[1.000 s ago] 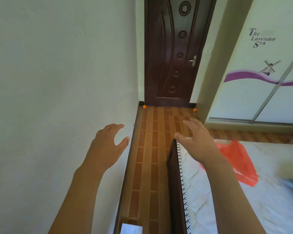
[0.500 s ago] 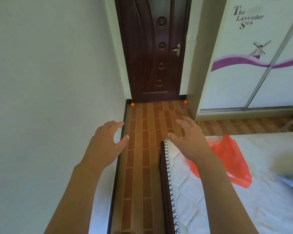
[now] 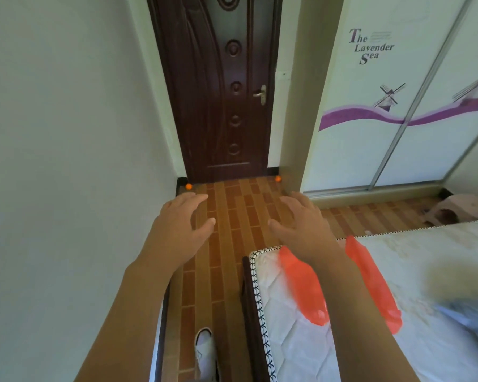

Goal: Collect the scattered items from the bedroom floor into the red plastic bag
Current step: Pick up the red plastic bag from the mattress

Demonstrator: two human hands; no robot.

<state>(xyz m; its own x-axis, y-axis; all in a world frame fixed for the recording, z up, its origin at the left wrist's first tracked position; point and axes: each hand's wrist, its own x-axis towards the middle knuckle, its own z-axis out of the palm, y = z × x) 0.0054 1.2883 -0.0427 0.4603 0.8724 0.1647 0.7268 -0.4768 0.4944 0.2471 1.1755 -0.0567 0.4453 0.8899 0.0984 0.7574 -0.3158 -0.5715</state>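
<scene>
**Both hands empty above the floor strip, red bag on the mattress**

A plain pale wall (image 3: 61, 161) filled the left side of the view. At its foot, in the corner by the dark wooden door (image 3: 221, 86), a small orange ball (image 3: 188, 186) lay on the brick-patterned floor (image 3: 232, 216). The left hand (image 3: 177, 227) was stretched forward over the floor beside the wall, palm down, fingers loosely spread and slightly curled, with nothing in it. Low in the frame a white shoe (image 3: 204, 351) stood on the floor between the wall and the dark bed frame (image 3: 253, 312).

A second orange ball (image 3: 278, 178) sat at the right foot of the door, near the wardrobe's edge. The right hand (image 3: 304, 224) reached out level with the left one, also palm down, fingers open and empty, its forearm passing over the corner of the white quilted mattress (image 3: 301, 354). The red plastic bag (image 3: 370, 274) lay flat on the mattress, under and on both sides of that forearm, touched by neither hand. Further right stood a white sliding wardrobe (image 3: 370, 106) with a purple wave and the words "The Lavender Sea". A pinkish object (image 3: 450, 210) sat on the floor at its base, too unclear to identify.
</scene>
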